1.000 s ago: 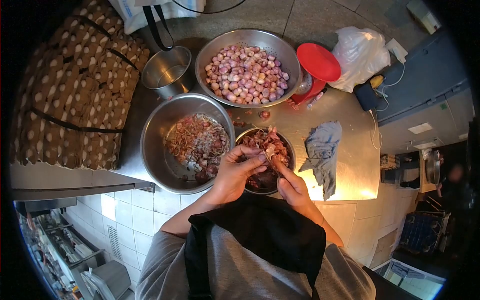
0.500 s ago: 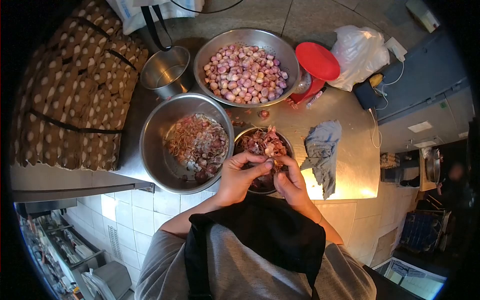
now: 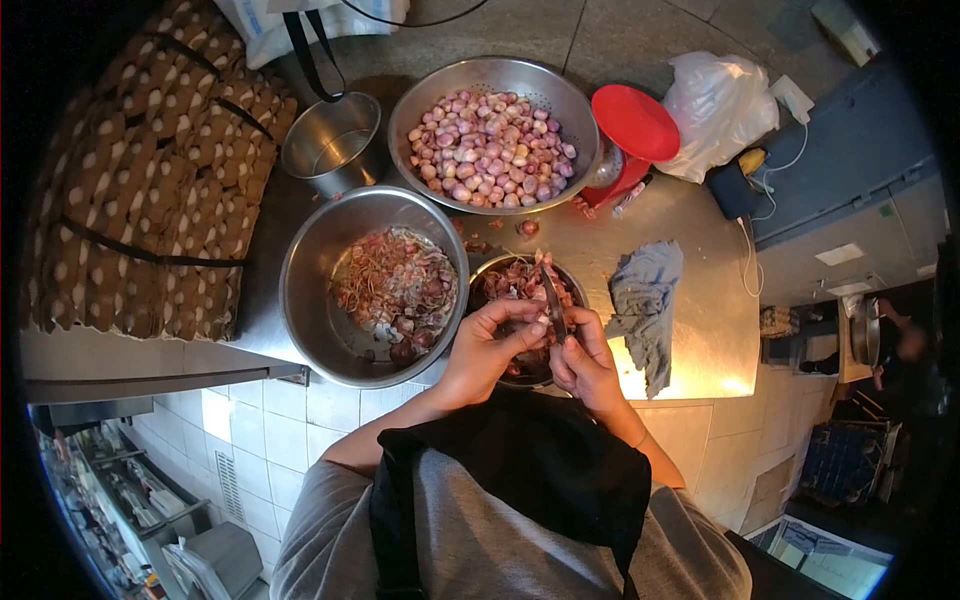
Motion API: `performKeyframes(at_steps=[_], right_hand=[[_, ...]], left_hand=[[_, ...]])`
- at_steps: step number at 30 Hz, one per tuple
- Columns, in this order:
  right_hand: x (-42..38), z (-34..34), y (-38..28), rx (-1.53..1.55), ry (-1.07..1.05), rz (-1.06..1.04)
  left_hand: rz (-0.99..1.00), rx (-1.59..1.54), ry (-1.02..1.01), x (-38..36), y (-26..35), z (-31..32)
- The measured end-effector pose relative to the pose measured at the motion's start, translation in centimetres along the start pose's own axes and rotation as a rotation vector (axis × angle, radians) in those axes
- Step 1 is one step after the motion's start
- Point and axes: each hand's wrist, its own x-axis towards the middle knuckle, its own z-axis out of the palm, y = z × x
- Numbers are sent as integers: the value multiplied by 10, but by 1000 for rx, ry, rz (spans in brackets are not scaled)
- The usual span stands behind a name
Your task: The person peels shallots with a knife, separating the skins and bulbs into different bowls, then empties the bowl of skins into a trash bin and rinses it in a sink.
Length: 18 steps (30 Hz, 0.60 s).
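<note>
Over a small metal bowl [image 3: 574, 285] of reddish skins, my left hand [image 3: 487, 345] pinches a small pale piece, probably a shallot, partly hidden by the fingers. Beside it my right hand [image 3: 588, 365] is closed on a knife [image 3: 552, 300] whose dark blade points away from me. To the left, a large metal bowl [image 3: 300, 300] holds skins, roots and some dark unpeeled shallots [image 3: 402, 352]. Beyond both stands a metal colander [image 3: 582, 105] full of peeled pink shallots [image 3: 490, 150]. One loose shallot [image 3: 528, 229] lies on the metal table [image 3: 705, 300].
A grey-blue cloth [image 3: 645, 300] lies at the right, near a red scale [image 3: 635, 122] and a plastic bag [image 3: 720, 110]. An empty pot [image 3: 335, 145] and stacked egg trays [image 3: 150, 190] stand left. A person's arm [image 3: 892, 315] shows at far right.
The knife blade has swung up into view between my hands. My right hand has turned slightly, and the fingertips of both hands are a little farther apart.
</note>
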Motion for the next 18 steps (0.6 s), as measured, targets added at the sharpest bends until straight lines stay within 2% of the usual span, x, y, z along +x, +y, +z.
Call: performKeyframes(at_steps=[3, 9, 13, 16, 18], right_hand=[[0, -5, 1, 2, 28, 6], [0, -12, -5, -52, 108, 18], [-5, -8, -5, -117, 28, -29], [-13, -4, -9, -79, -25, 49], [-15, 3, -9, -114, -18, 29]], left_hand=[[-45, -10, -49, -1, 5, 0], [-155, -126, -16, -7, 26, 6], [-143, -223, -69, -5, 25, 2], [-120, -294, -73, -4, 24, 2], [-83, -325, -68, -3, 23, 5]])
